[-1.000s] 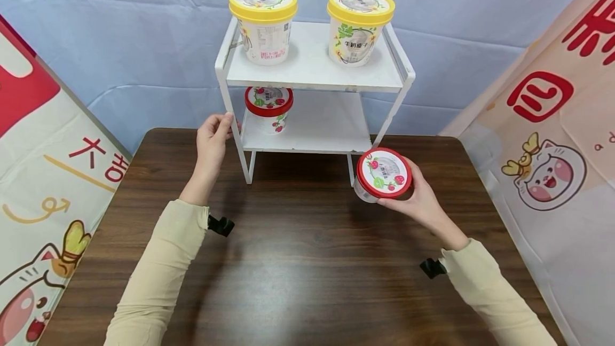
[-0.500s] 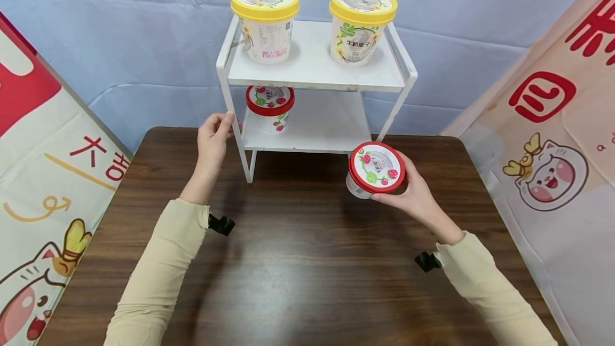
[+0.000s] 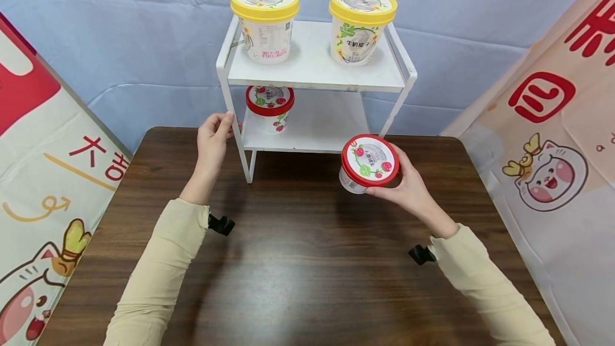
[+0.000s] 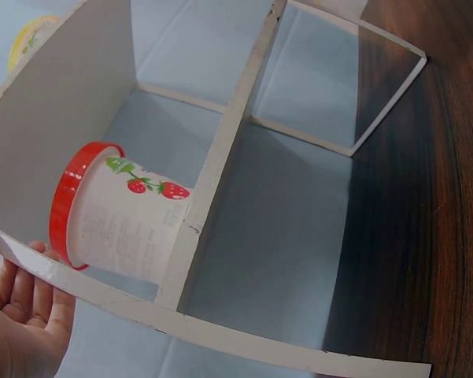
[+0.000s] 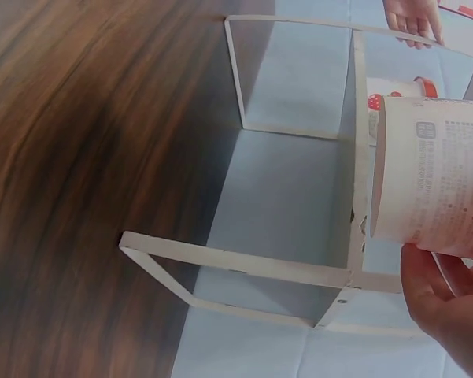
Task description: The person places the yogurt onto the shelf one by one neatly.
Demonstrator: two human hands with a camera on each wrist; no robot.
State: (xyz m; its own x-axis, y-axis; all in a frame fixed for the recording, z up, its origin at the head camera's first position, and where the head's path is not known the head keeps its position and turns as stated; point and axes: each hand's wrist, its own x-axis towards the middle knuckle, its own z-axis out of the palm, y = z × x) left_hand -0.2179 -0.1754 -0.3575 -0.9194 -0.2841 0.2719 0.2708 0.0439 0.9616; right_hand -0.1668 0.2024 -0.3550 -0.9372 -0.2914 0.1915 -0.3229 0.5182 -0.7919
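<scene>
My left hand [image 3: 210,135] pinches the left front post of a small white two-tier rack [image 3: 314,76], thumb and fingertips on either side. My right hand [image 3: 409,188] grips a round ice cream tub [image 3: 370,160] with a red lid and strawberry pictures, tilted toward the head camera. The tub is in front of the rack's right front leg and overlaps the lower shelf's edge. In the right wrist view, the white side of the gripped tub [image 5: 441,173] shows printed text. Another red-lidded tub [image 3: 270,113] stands upright at the left of the lower shelf, near my left hand.
Two yellow-lidded tubs, one at the left [image 3: 266,39] and one at the right [image 3: 356,41], stand on the top shelf. The rack stands at the back of a dark wooden table [image 3: 288,260]. Pale blue cloth [image 3: 144,31] hangs behind, printed banners at both sides.
My right hand has carried the red-lidded tub left and slightly away from me, toward the rack's lower shelf. My left hand keeps its hold on the post.
</scene>
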